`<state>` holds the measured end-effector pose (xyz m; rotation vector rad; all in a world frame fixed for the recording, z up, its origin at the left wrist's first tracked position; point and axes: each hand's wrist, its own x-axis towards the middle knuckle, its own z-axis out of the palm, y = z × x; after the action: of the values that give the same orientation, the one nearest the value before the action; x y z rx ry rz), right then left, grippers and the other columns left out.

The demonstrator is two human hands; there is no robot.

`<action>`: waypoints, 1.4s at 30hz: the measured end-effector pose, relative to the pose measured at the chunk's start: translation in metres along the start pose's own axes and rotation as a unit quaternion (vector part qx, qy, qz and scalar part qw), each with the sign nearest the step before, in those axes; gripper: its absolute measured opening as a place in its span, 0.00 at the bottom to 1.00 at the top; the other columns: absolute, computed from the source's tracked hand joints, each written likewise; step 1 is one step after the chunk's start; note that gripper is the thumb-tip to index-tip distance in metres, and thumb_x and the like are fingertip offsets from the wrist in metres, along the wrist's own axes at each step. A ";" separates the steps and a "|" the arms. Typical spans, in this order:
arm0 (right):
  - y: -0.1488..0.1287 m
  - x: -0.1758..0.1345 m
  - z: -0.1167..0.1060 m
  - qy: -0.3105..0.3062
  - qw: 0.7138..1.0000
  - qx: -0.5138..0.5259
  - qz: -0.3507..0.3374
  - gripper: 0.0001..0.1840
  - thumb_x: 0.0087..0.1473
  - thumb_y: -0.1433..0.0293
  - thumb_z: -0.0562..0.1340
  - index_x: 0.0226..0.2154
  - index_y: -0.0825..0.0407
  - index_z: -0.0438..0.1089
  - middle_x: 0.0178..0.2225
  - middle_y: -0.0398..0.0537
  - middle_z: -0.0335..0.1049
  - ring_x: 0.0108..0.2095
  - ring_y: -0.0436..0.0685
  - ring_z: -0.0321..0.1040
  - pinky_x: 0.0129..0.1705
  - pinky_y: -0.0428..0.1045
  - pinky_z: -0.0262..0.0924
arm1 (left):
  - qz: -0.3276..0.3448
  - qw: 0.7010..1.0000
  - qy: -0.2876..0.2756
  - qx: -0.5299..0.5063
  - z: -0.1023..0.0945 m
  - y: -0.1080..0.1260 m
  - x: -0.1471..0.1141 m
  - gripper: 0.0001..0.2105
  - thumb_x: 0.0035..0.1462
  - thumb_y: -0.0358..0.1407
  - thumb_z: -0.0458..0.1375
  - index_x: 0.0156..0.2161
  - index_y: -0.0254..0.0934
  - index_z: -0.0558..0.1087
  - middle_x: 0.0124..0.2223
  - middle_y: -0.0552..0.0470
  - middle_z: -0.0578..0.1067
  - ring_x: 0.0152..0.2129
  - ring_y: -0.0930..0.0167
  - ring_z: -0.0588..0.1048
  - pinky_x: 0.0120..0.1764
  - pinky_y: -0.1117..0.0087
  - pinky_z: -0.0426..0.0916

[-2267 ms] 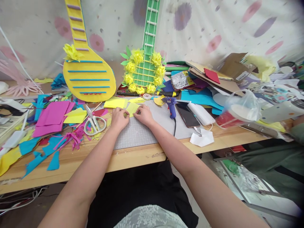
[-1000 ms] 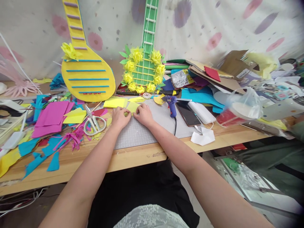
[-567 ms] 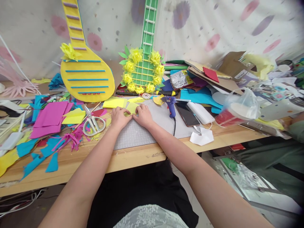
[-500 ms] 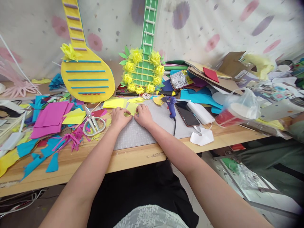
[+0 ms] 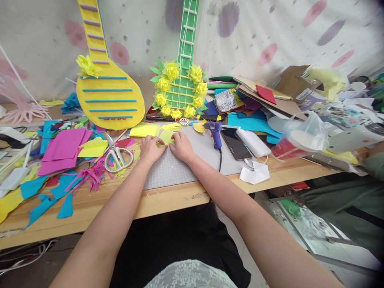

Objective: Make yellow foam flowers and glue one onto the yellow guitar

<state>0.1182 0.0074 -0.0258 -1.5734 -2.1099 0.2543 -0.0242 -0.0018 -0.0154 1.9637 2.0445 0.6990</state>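
Both hands meet over a grey cutting mat (image 5: 171,172) at a small piece of yellow paper (image 5: 166,136). My left hand (image 5: 151,149) has its fingers curled and pinches the near left edge of that paper. Opposite it, my right hand (image 5: 182,147) grips the right side with thumb and fingertips; the fingertips partly cover the edge. A stack of yellow paper squares (image 5: 145,130) lies just behind my left hand. White-handled scissors (image 5: 118,158) rest to its left. Right of my right hand is a blue glue gun (image 5: 215,134).
A yellow paper lute (image 5: 111,96) and a flower-trimmed green instrument (image 5: 186,52) stand at the back. Magenta sheets (image 5: 64,148) and scraps crowd the left. A phone (image 5: 237,144), a power bank (image 5: 253,143) and a bagged cup (image 5: 300,138) are on the right. Another person's sleeve shows at far right.
The hands stay at nearly the same spot on the yellow paper. The paper's far edge appears slightly flatter between the fingers; nothing else has visibly moved.
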 end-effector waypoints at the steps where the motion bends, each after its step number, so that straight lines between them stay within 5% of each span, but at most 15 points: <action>1: 0.000 0.000 0.000 -0.001 1.000 0.000 0.000 0.13 0.52 0.69 0.58 0.42 0.55 0.63 0.44 0.56 0.63 0.46 0.60 0.58 0.48 0.53 0.54 | -0.002 1.000 -0.003 -0.001 -0.001 0.000 0.000 0.11 0.47 0.44 0.60 0.34 0.42 0.77 0.44 0.45 0.69 0.49 0.58 0.64 0.52 0.58 0.59; 7: 0.002 0.000 0.002 0.004 1.000 -0.006 -0.002 0.13 0.53 0.69 0.57 0.42 0.55 0.63 0.44 0.56 0.62 0.46 0.59 0.58 0.49 0.53 0.54 | 0.015 0.999 -0.022 -0.021 -0.001 -0.009 0.005 0.09 0.47 0.34 0.57 0.35 0.42 0.77 0.42 0.47 0.70 0.47 0.61 0.66 0.53 0.60 0.59; 12: 0.002 0.001 0.003 -0.006 1.000 -0.008 0.005 0.13 0.53 0.74 0.53 0.43 0.55 0.63 0.44 0.56 0.63 0.45 0.60 0.58 0.48 0.54 0.54 | 0.091 0.993 -0.020 -0.077 -0.004 -0.030 0.006 0.19 0.43 0.22 0.49 0.38 0.39 0.76 0.43 0.48 0.72 0.45 0.67 0.68 0.52 0.64 0.62; 17: 0.006 0.000 0.000 0.004 0.999 0.037 -0.006 0.17 0.50 0.79 0.51 0.42 0.54 0.65 0.44 0.54 0.63 0.46 0.58 0.58 0.49 0.53 0.54 | 0.152 0.986 -0.023 -0.070 -0.014 -0.039 0.006 0.16 0.50 0.29 0.50 0.42 0.40 0.75 0.45 0.48 0.73 0.45 0.66 0.69 0.52 0.63 0.62; 23: 0.009 -0.005 -0.007 0.015 0.989 0.063 -0.129 0.13 0.51 0.77 0.53 0.35 0.51 0.72 0.40 0.49 0.65 0.45 0.56 0.58 0.49 0.51 0.54 | 0.188 0.982 -0.024 -0.009 -0.013 -0.028 0.002 0.12 0.54 0.37 0.52 0.39 0.40 0.77 0.41 0.46 0.74 0.43 0.63 0.69 0.49 0.63 0.63; 29: 0.016 0.000 -0.009 0.005 0.997 0.057 -0.046 0.16 0.50 0.79 0.53 0.31 0.52 0.75 0.38 0.49 0.67 0.43 0.57 0.58 0.48 0.51 0.55 | 0.125 0.986 -0.073 -0.082 -0.014 -0.018 -0.007 0.16 0.54 0.39 0.51 0.43 0.38 0.75 0.31 0.50 0.75 0.28 0.69 0.72 0.37 0.67 0.67; 35: 0.018 0.001 -0.011 0.002 0.998 0.051 -0.021 0.13 0.50 0.77 0.54 0.33 0.52 0.74 0.39 0.50 0.67 0.43 0.57 0.59 0.49 0.52 0.55 | 0.241 0.966 -0.069 -0.062 -0.016 -0.022 -0.002 0.19 0.47 0.34 0.56 0.47 0.40 0.73 0.50 0.50 0.74 0.50 0.64 0.67 0.55 0.60 0.59; 42: 0.016 -0.003 -0.015 0.018 0.998 0.038 -0.047 0.20 0.50 0.76 0.56 0.47 0.53 0.66 0.47 0.53 0.64 0.49 0.59 0.58 0.51 0.55 0.54 | 0.198 0.979 -0.042 -0.012 -0.005 -0.018 -0.003 0.16 0.53 0.40 0.55 0.46 0.40 0.74 0.50 0.49 0.74 0.50 0.64 0.67 0.54 0.61 0.59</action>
<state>0.1392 0.0073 -0.0207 -1.4204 -2.1146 0.2675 -0.0425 -0.0053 -0.0203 2.3697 1.6031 0.6945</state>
